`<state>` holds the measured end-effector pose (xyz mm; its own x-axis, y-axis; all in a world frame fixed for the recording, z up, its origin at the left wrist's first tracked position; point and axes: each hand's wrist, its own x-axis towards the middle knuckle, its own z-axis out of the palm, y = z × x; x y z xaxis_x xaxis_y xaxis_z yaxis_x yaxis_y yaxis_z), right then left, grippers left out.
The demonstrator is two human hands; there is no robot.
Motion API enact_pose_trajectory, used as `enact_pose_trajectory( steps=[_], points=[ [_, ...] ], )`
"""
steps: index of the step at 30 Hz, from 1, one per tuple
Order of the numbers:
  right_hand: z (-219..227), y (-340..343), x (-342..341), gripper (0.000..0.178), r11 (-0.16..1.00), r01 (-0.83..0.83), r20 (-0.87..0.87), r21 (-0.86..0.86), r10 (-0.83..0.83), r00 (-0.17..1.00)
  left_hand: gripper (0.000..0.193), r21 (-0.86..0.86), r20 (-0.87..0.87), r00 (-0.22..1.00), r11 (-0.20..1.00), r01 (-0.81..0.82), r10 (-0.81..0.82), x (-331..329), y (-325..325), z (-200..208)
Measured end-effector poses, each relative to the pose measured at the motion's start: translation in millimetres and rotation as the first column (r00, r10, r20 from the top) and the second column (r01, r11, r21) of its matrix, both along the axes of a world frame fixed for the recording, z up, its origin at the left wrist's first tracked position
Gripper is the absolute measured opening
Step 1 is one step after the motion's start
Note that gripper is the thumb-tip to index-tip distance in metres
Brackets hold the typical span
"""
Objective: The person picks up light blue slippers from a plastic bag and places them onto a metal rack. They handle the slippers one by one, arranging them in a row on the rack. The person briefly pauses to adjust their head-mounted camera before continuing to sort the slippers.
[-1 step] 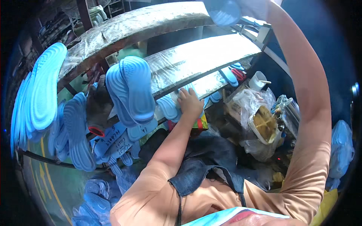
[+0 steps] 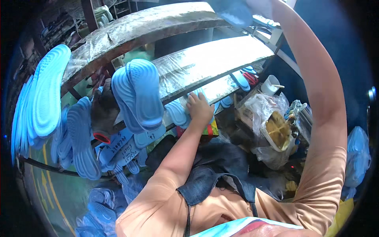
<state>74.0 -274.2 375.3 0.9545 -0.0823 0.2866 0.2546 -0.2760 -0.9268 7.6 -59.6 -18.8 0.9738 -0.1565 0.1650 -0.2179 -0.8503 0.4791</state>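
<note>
My left hand (image 2: 199, 107) rests at the edge of the lower shelf, palm down with its fingers spread over a pale blue insole (image 2: 196, 92). Beside it, more blue insoles (image 2: 177, 112) lie along that shelf. High at the top edge, my right hand (image 2: 262, 5) is blurred and partly cut off, holding a blue insole (image 2: 236, 15) whose rounded end shows. Left of my left hand, a stack of ridged blue insoles (image 2: 148, 94) overhangs the middle shelf board (image 2: 221, 55).
Many blue insoles (image 2: 49, 93) stand in a row at the far left. An upper board (image 2: 146, 25) spans the back. On the right are a white cup (image 2: 271, 85), red-handled scissors (image 2: 250, 79), a tub of amber material (image 2: 277, 130) and bagged insoles (image 2: 357, 156).
My right hand and its insole have shifted slightly upward and left at the top edge. My left hand stays in place.
</note>
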Motion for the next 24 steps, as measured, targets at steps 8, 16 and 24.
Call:
enact_pose_trajectory(
  steps=[8,16,24],
  points=[
    [13.6,0.5,67.5,0.03,0.996,-0.091,-0.147,-0.021,0.087,0.985,0.083,0.058,-0.041,0.999,0.998,0.033,-0.031,-4.7,-2.6,8.9],
    [13.1,88.2,-74.5,0.046,-0.126,0.138,0.11,-0.982,0.209,0.972,0.065,-0.028,0.226,0.974,0.999,-0.023,0.028,11.6,6.9,-36.9],
    [2.6,79.1,-142.5,0.066,0.138,0.215,0.229,-0.967,0.096,0.969,0.061,-0.608,-0.038,0.979,0.782,0.137,-0.201,-12.3,19.0,26.0]
  ],
)
